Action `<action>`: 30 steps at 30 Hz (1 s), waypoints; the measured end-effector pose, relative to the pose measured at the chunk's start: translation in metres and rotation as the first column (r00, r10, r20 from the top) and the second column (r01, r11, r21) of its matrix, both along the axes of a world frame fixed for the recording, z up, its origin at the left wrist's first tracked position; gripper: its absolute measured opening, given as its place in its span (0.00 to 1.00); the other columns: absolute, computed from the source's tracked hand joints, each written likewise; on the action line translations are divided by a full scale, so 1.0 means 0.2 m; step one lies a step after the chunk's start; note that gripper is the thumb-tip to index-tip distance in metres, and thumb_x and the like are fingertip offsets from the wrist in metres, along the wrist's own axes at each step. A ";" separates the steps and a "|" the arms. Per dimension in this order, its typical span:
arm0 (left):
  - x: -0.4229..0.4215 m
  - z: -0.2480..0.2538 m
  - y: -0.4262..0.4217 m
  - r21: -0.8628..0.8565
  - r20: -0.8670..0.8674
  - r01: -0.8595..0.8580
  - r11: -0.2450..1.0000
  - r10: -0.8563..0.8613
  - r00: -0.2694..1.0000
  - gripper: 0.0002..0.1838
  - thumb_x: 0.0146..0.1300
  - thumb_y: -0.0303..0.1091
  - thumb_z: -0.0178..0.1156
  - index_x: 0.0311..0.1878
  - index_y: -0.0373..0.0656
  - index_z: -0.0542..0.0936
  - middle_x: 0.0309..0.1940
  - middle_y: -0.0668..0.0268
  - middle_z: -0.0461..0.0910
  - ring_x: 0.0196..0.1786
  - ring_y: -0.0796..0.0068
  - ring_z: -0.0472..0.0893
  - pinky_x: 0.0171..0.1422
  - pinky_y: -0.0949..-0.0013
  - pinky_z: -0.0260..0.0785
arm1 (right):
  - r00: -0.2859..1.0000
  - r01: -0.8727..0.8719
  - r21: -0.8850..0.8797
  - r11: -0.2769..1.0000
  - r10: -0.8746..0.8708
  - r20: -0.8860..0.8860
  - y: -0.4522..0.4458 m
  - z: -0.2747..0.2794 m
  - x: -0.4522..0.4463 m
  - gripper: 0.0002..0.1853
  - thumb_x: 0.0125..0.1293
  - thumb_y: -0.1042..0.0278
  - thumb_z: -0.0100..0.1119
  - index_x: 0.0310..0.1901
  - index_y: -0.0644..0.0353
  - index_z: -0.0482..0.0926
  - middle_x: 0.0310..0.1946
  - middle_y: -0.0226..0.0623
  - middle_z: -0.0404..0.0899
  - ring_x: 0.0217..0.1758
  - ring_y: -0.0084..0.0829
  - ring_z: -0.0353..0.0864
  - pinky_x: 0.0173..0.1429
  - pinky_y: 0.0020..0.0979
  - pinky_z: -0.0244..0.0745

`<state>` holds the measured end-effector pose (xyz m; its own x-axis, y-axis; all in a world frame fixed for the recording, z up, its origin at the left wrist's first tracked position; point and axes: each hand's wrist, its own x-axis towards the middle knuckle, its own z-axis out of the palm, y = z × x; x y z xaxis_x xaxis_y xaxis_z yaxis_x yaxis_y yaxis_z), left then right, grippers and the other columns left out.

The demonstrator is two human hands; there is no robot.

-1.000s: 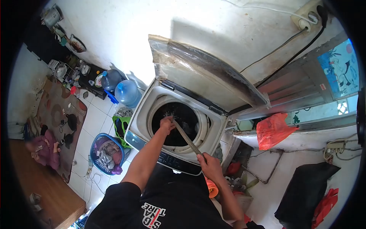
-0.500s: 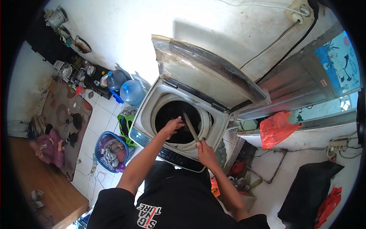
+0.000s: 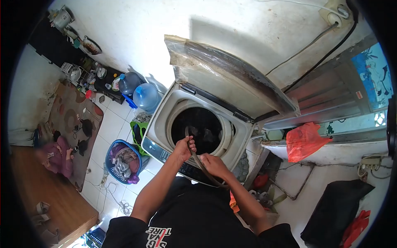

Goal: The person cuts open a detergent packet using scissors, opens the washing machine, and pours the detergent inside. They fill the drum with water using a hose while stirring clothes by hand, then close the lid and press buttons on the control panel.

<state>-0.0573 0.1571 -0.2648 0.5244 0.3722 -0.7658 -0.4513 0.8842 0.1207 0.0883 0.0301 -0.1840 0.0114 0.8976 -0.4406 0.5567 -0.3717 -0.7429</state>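
Note:
A top-load washing machine (image 3: 154,131) stands before me with its lid (image 3: 219,82) raised and dark contents down in the drum (image 3: 198,118). A long grey-brown flexible hose (image 3: 210,177) curves from the drum opening over the front panel toward my body. My left hand (image 3: 185,149) is closed around the hose near its upper end, at the front rim of the drum. Just to the right, my right hand (image 3: 215,166) is closed with its thumb and fingertips against the hose lower down. The grip of its inner fingers is partly hidden.
A blue laundry basket (image 3: 120,177) with clothes and water jugs (image 3: 147,98) stand left of the machine. A person in purple (image 3: 62,159) sits on the floor by the rug. A red plastic bag (image 3: 306,142) hangs at right.
My left hand, earlier over the drum with fingers spread, has taken hold of the hose and come nearer. My right hand has moved down and left; the hose now bends toward my body.

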 end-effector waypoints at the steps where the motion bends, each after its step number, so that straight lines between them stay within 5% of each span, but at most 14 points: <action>1: -0.01 0.02 0.00 -0.001 -0.010 -0.017 1.000 0.017 1.000 0.12 0.80 0.41 0.42 0.44 0.46 0.70 0.23 0.72 0.64 0.23 0.79 0.62 0.27 0.72 0.59 | 1.000 0.027 0.066 0.997 -0.028 0.007 0.01 -0.07 0.05 0.20 0.77 0.54 0.42 0.45 0.63 0.77 0.40 0.56 0.82 0.50 0.56 0.80 0.53 0.50 0.72; 4: -0.04 0.01 -0.02 -0.026 -0.033 -0.046 0.999 0.045 0.998 0.12 0.80 0.41 0.42 0.45 0.47 0.70 0.23 0.73 0.64 0.23 0.79 0.62 0.27 0.72 0.58 | 0.995 0.010 0.057 0.998 -0.015 0.101 0.06 -0.13 0.22 0.21 0.77 0.54 0.45 0.53 0.62 0.82 0.50 0.51 0.82 0.57 0.48 0.81 0.61 0.40 0.73; 7: -0.05 0.02 -0.02 -0.032 -0.065 -0.056 0.998 0.054 0.996 0.12 0.80 0.42 0.41 0.45 0.47 0.71 0.23 0.73 0.64 0.22 0.80 0.61 0.27 0.73 0.57 | 0.999 -0.032 0.229 0.973 0.027 0.027 0.08 -0.33 0.39 0.23 0.76 0.51 0.48 0.44 0.65 0.83 0.52 0.51 0.82 0.58 0.43 0.81 0.61 0.40 0.73; 8: -0.06 0.01 -0.03 -0.039 -0.071 -0.060 0.997 0.057 0.996 0.12 0.80 0.42 0.41 0.45 0.47 0.71 0.23 0.73 0.64 0.22 0.80 0.61 0.27 0.73 0.57 | 0.937 0.167 0.065 0.984 -0.138 -0.322 0.11 -0.34 0.42 0.23 0.76 0.50 0.48 0.39 0.64 0.83 0.47 0.49 0.84 0.52 0.39 0.83 0.56 0.37 0.76; 9: -0.06 0.01 -0.03 -0.035 -0.066 -0.057 0.998 0.055 0.996 0.12 0.80 0.42 0.42 0.45 0.47 0.71 0.23 0.73 0.64 0.22 0.80 0.61 0.27 0.73 0.57 | 0.735 0.293 -0.155 0.943 -0.327 -0.594 0.15 -0.36 0.45 0.24 0.76 0.49 0.48 0.35 0.63 0.82 0.42 0.47 0.85 0.45 0.35 0.85 0.50 0.35 0.78; 12: -0.06 0.02 -0.03 -0.042 -0.062 -0.063 0.997 0.060 0.996 0.12 0.80 0.42 0.42 0.45 0.47 0.71 0.23 0.73 0.64 0.22 0.80 0.61 0.27 0.73 0.57 | 0.745 0.416 -0.312 0.854 -0.517 -0.421 0.25 -0.45 0.52 0.26 0.77 0.48 0.47 0.29 0.61 0.79 0.29 0.40 0.84 0.29 0.27 0.82 0.35 0.28 0.76; 14: -0.07 0.01 -0.03 -0.047 -0.070 -0.062 0.997 0.058 0.996 0.12 0.80 0.42 0.42 0.45 0.47 0.71 0.23 0.73 0.64 0.22 0.80 0.61 0.27 0.73 0.57 | 0.779 0.481 -0.289 0.828 -0.554 -0.292 0.30 -0.55 0.49 0.23 0.78 0.50 0.46 0.37 0.62 0.81 0.21 0.34 0.80 0.21 0.23 0.76 0.27 0.26 0.71; 18: -0.08 0.01 -0.03 -0.051 -0.047 -0.067 0.996 0.065 0.997 0.13 0.79 0.44 0.43 0.48 0.47 0.73 0.24 0.74 0.65 0.23 0.80 0.62 0.28 0.73 0.57 | 0.673 0.466 -0.263 0.845 -0.531 -0.515 0.38 -0.78 0.39 0.19 0.78 0.55 0.46 0.57 0.60 0.77 0.34 0.42 0.84 0.29 0.23 0.80 0.33 0.26 0.73; 20: -0.07 0.02 -0.05 -0.051 -0.055 -0.071 0.996 0.068 0.996 0.13 0.79 0.44 0.43 0.48 0.47 0.73 0.24 0.74 0.65 0.23 0.80 0.62 0.28 0.73 0.57 | 0.905 0.205 -0.209 0.956 -0.266 -0.331 0.43 -0.89 0.32 0.18 0.76 0.61 0.47 0.62 0.58 0.75 0.46 0.52 0.83 0.41 0.35 0.84 0.50 0.36 0.78; 21: -0.07 0.02 -0.05 -0.048 -0.062 -0.070 0.996 0.067 0.996 0.13 0.79 0.44 0.44 0.48 0.47 0.73 0.24 0.74 0.65 0.24 0.80 0.62 0.28 0.73 0.57 | 0.979 -0.096 -0.055 0.994 0.084 -0.185 0.44 -1.03 0.31 0.24 0.72 0.56 0.53 0.66 0.55 0.72 0.64 0.63 0.71 0.65 0.49 0.76 0.69 0.42 0.69; 22: -0.06 0.02 -0.05 -0.043 -0.067 -0.071 0.996 0.068 0.995 0.13 0.79 0.44 0.44 0.49 0.47 0.73 0.24 0.74 0.65 0.24 0.80 0.62 0.28 0.73 0.57 | 0.978 -0.098 -0.057 0.994 0.085 -0.190 0.45 -1.05 0.28 0.24 0.72 0.56 0.53 0.66 0.55 0.72 0.64 0.63 0.71 0.65 0.49 0.76 0.69 0.42 0.69; 24: -0.05 0.03 -0.06 -0.059 -0.090 -0.077 0.995 0.071 0.993 0.13 0.79 0.44 0.44 0.49 0.47 0.73 0.24 0.74 0.65 0.24 0.80 0.62 0.28 0.73 0.57 | 0.861 -0.479 -0.204 0.854 0.502 0.080 0.46 -1.08 0.17 0.31 0.68 0.47 0.57 0.68 0.53 0.71 0.74 0.65 0.53 0.77 0.59 0.57 0.78 0.44 0.57; 25: -0.04 0.04 -0.06 -0.073 -0.107 -0.081 0.994 0.073 0.992 0.12 0.79 0.43 0.44 0.49 0.47 0.73 0.24 0.73 0.65 0.24 0.80 0.62 0.28 0.73 0.57 | 0.806 -0.548 -0.283 0.787 0.587 0.073 0.46 -1.17 0.14 0.37 0.64 0.44 0.60 0.72 0.49 0.67 0.78 0.63 0.34 0.80 0.61 0.45 0.80 0.45 0.51; 30: -0.04 0.03 -0.08 -0.079 -0.168 -0.090 0.993 0.076 0.983 0.12 0.79 0.43 0.44 0.51 0.46 0.71 0.25 0.73 0.65 0.24 0.80 0.61 0.28 0.74 0.57 | 0.681 -0.593 -0.411 0.692 0.704 0.203 0.49 -1.28 0.05 0.41 0.61 0.49 0.63 0.75 0.44 0.60 0.80 0.51 0.33 0.80 0.55 0.49 0.78 0.48 0.57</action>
